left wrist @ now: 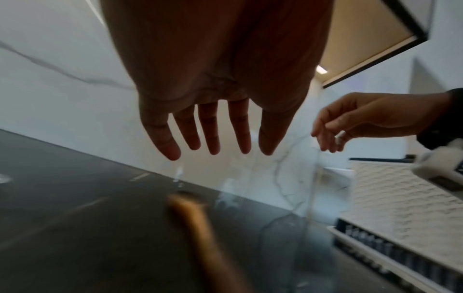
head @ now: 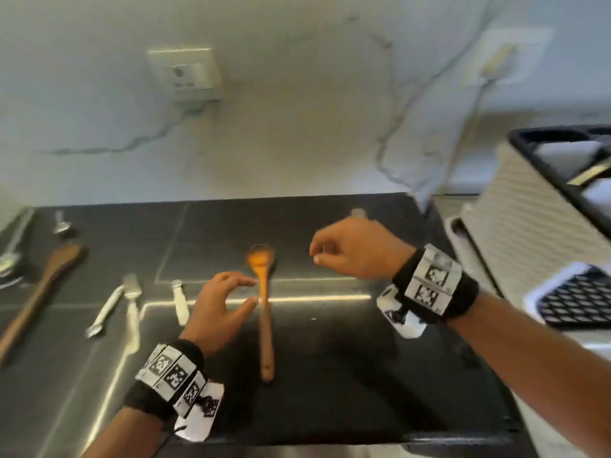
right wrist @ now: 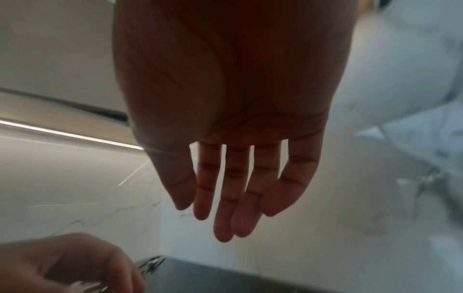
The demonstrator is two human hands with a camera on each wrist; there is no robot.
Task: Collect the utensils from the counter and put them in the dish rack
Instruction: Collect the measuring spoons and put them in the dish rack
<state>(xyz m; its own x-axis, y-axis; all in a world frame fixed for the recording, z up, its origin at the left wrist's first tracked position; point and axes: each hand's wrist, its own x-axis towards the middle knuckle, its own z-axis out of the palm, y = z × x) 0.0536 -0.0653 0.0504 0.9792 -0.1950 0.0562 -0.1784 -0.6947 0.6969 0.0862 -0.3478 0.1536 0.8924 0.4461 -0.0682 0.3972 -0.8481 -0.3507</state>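
Observation:
A wooden spoon (head: 265,312) lies in the middle of the dark counter (head: 347,375), bowl toward the wall; it shows blurred in the left wrist view (left wrist: 200,228). My left hand (head: 254,291) hovers open just left of its handle, index finger and thumb spread toward it and holding nothing (left wrist: 215,138). My right hand (head: 315,254) floats empty above the counter right of the spoon's bowl, fingers relaxed (right wrist: 225,208). The white dish rack (head: 529,209) with a black rim stands at the right.
More utensils lie on the counter's left: a wooden spatula (head: 43,292), three white-handled pieces (head: 132,309) and metal spoons (head: 10,256) at the edge. A black grid tray (head: 582,302) sits beside the rack. The marble wall (head: 297,127) closes the back.

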